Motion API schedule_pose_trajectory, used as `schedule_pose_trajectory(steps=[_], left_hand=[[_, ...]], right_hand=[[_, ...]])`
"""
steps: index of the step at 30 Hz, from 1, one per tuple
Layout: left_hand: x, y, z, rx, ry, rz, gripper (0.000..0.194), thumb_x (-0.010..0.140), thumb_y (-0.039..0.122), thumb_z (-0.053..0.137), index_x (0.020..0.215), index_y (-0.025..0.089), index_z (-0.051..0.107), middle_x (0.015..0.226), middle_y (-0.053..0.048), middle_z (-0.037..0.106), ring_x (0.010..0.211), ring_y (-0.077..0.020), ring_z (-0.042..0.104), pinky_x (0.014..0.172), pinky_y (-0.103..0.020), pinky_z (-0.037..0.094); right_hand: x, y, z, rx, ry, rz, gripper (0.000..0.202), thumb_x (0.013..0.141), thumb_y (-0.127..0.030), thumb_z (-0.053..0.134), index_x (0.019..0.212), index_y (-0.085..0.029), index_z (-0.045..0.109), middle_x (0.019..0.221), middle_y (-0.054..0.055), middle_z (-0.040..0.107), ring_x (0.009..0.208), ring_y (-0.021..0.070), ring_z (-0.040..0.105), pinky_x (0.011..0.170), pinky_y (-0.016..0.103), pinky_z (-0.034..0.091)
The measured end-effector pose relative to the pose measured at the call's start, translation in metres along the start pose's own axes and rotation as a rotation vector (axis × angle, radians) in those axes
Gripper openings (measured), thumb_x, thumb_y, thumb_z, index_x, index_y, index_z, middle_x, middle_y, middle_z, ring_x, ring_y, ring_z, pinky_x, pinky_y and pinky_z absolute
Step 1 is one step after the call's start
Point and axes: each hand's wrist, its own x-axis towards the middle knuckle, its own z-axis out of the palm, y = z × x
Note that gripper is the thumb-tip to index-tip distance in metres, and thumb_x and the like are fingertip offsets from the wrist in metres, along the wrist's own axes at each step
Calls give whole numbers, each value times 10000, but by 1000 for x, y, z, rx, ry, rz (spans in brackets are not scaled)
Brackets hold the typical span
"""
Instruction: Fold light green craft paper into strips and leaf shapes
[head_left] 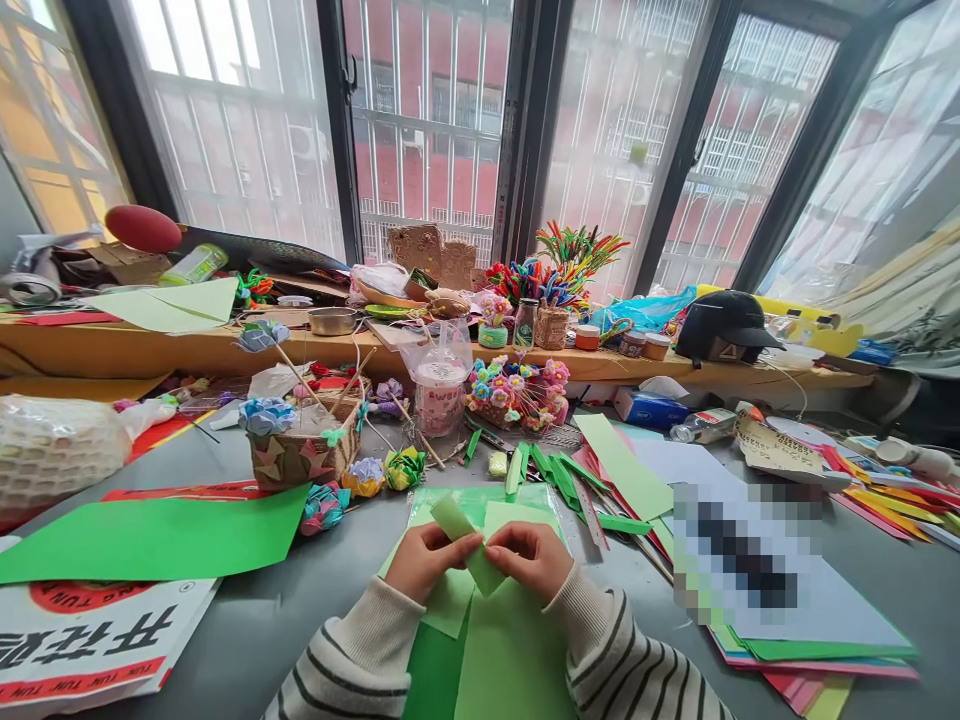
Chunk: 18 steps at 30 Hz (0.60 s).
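Observation:
Between my two hands is a small strip of light green paper, tilted, with its upper end sticking out to the left. My left hand pinches it near the middle with thumb and finger. From the other side, my right hand pinches its edge, thumb tip close to the left one. Below the hands lie a large light green sheet and a darker green sheet. Several folded green paper pieces are scattered just beyond my right hand.
At left, a woven basket holds paper flowers, beside a bright green sheet and a printed bag. A lidded drink cup stands behind. Stacked coloured paper lies right. A crowded ledge carries a black cap.

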Motion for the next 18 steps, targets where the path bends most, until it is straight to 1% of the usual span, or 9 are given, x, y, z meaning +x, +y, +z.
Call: schedule_pose_trajectory(steps=[4,9,11,15,16,18], left_hand=[[0,0,0,-20,70,-18,215,406,291,682,502,108,621,443,3,581,470,-127,515,491,-231,422],[2,1,-6,-21,92,-23,209,425,282,682,541,115,633,500,-7,617,520,-147,552,524,-232,449],[3,1,-9,-45,124,-23,203,427,274,685,538,114,630,495,-7,619,520,-148,557,531,-232,455],[5,5,-14,-239,272,-32,194,397,245,701,527,126,618,504,7,625,513,-139,567,548,-229,475],[5,6,-15,-290,296,-38,195,387,235,705,524,129,616,510,10,628,512,-134,569,549,-225,479],[5,7,-15,-342,307,-47,202,368,223,713,517,129,613,508,13,629,510,-126,568,541,-215,483]], right_hand=[[1,0,-1,51,-7,45,226,589,-337,566,639,-118,593,525,-5,525,474,80,455,470,199,373],[2,2,-2,154,-19,124,268,557,-365,586,636,-110,584,478,-19,513,455,86,485,486,221,401],[2,5,-2,176,-29,134,265,557,-358,587,639,-105,579,484,-13,526,462,89,498,492,226,406],[3,7,-8,177,-5,154,261,544,-349,595,611,-99,566,514,13,556,446,87,502,465,225,406],[3,6,-11,172,20,150,266,541,-355,596,608,-99,563,514,16,556,438,87,500,458,226,406],[3,1,-17,169,95,95,285,563,-375,576,649,-104,562,547,26,564,457,96,511,472,237,421]])
